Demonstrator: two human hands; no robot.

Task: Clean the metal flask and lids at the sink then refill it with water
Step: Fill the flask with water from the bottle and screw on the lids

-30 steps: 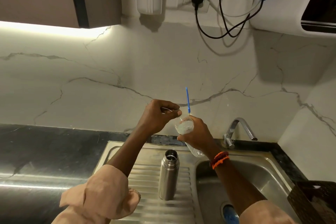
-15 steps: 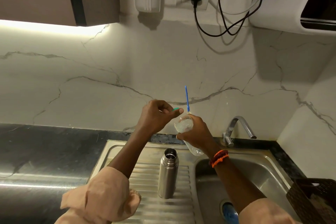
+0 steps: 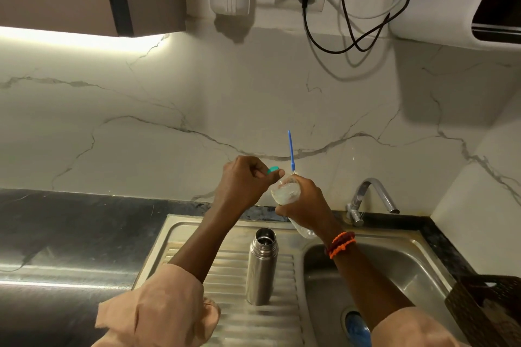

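Above the draining board, right hand [image 3: 303,204] grips a clear bottle [image 3: 286,191] while left hand [image 3: 245,181] pinches its teal cap [image 3: 273,169], probably for pouring into the open metal flask [image 3: 261,267] standing at 6 o'clock.

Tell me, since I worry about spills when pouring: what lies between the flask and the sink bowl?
In the head view, only bare ribbed draining board lies between the upright open flask and the sink bowl; nothing stands on that strip.
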